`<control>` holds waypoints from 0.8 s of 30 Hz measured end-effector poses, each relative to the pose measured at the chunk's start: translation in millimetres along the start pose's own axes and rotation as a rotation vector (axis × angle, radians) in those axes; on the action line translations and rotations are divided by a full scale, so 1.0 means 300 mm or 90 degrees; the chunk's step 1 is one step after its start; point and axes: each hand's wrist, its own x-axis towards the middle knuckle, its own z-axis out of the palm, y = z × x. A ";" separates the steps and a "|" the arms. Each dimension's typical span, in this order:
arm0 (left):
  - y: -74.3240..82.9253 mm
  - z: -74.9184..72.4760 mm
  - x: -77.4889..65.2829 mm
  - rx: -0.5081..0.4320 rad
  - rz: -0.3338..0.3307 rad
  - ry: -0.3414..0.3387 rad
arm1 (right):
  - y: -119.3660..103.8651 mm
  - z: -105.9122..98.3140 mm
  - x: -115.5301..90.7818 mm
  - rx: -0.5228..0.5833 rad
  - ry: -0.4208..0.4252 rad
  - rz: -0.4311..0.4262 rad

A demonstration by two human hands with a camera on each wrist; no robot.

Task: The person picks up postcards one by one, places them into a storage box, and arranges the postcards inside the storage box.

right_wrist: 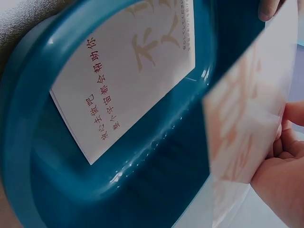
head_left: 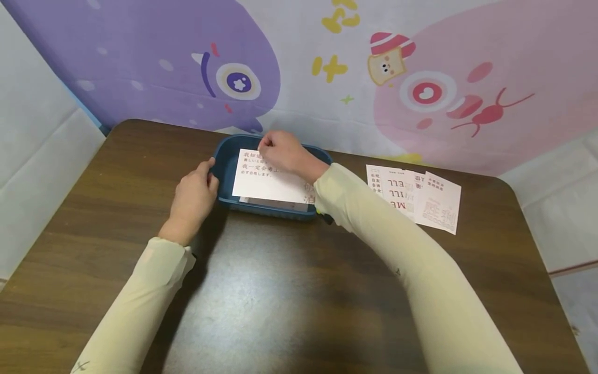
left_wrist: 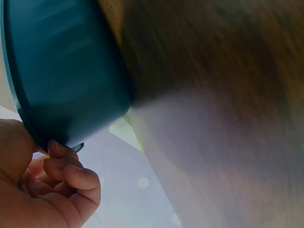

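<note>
A dark blue plastic basin stands near the back edge of the table. My left hand holds its left end, with curled fingers at the rim in the left wrist view. Over the basin, my right hand pinches a white printed card by its far edge. The card is tilted and covers much of the opening. Beneath it, another printed card lies on the basin floor in the right wrist view. The right fingertips are partly hidden behind the held card there.
Several overlapping printed cards lie on the brown wooden table, right of the basin. A cartoon-printed cloth hangs behind the table. Light wall panels flank both sides.
</note>
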 end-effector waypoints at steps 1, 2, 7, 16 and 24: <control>0.000 0.001 0.000 0.000 0.000 0.000 | 0.002 0.002 0.001 0.000 -0.001 0.001; 0.000 0.001 -0.001 0.000 -0.001 0.000 | 0.003 0.003 0.001 0.000 -0.001 0.002; 0.003 0.001 -0.001 0.000 0.000 0.001 | 0.010 0.007 0.005 -0.001 -0.006 0.013; 0.023 -0.007 -0.006 -0.003 -0.001 0.003 | 0.024 0.010 0.003 0.002 -0.008 0.016; 0.035 -0.011 -0.009 -0.003 0.010 0.010 | 0.030 0.022 0.000 0.006 -0.011 0.014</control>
